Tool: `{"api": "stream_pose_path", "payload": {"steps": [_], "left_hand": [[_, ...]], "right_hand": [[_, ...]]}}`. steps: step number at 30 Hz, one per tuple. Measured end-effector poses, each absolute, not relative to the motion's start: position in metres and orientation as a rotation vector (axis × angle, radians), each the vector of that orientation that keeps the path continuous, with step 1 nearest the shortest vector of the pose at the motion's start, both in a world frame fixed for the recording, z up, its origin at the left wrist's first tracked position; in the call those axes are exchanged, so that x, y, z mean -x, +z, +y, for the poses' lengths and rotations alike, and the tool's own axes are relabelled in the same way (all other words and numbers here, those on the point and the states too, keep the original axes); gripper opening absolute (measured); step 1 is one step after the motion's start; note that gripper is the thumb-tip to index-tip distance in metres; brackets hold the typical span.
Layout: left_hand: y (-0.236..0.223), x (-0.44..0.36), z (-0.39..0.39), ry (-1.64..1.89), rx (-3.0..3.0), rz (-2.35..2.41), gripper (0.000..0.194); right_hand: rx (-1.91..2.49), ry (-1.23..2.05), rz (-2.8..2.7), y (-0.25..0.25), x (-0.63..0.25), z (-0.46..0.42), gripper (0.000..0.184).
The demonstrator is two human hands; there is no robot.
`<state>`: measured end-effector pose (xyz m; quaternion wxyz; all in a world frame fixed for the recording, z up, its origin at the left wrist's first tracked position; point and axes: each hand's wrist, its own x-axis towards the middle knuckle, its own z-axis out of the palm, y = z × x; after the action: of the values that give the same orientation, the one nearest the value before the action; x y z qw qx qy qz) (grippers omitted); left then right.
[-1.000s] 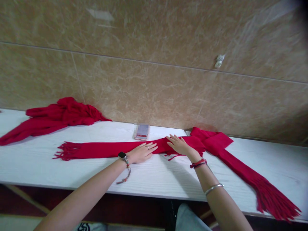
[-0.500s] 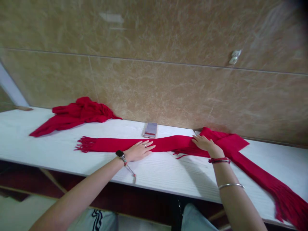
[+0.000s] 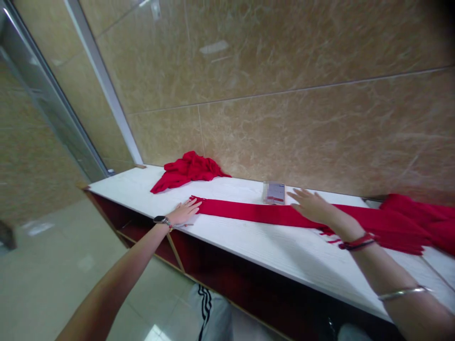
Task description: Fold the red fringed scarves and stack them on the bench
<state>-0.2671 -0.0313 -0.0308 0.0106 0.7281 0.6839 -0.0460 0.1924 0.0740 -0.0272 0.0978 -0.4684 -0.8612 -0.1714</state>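
Observation:
A long red scarf (image 3: pixel 245 211), folded to a narrow strip, lies flat along the white tabletop. My left hand (image 3: pixel 183 212) rests with fingers spread on the fringed left end, covering much of the fringe. Over the scarf's middle is my right hand (image 3: pixel 313 206), palm down and fingers apart; whether it touches the cloth I cannot tell. Some fringe shows below my right wrist. Farther right, more red cloth (image 3: pixel 419 218) lies bunched near the wall, cut off by the picture's edge. Behind the strip sits a phone (image 3: pixel 275 194), its screen facing up.
A crumpled red scarf (image 3: pixel 190 169) lies at the back left against the tiled wall (image 3: pixel 284 128). The white tabletop (image 3: pixel 249 237) tops a cabinet with open dark red compartments (image 3: pixel 227 270). Its left end borders the tiled floor (image 3: pixel 142 303), with a glass partition (image 3: pixel 60 94) beyond.
My left hand has slid left along the strip to its fringed end. My right hand first moved right along the scarf, then back left near the phone. The view has turned left.

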Motion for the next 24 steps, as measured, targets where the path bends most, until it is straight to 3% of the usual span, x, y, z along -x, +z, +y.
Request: {"api": "stream_pose_path", "payload": {"steps": [2, 8, 14, 24], "left_hand": [[-0.03, 0.265, -0.032, -0.111, -2.218, 2.205, 0.046], [-0.028, 0.236, -0.024, 0.073, -2.269, 2.315, 0.047], [-0.04, 0.213, -0.009, 0.05, -2.547, 1.905, 0.045], [-0.042, 0.218, -0.007, -0.029, -2.562, 1.899, 0.045]], "right_hand": [[1.139, -0.396, -2.737, -0.016, -0.131, 0.058, 0.043], [1.064, -0.001, -2.868, -0.027, -0.018, 0.034, 0.054], [1.01, 0.093, -2.913, -0.052, -0.005, 0.039, 0.057], [0.997, 0.11, -2.873, -0.048, -0.014, 0.036, 0.052]]}}
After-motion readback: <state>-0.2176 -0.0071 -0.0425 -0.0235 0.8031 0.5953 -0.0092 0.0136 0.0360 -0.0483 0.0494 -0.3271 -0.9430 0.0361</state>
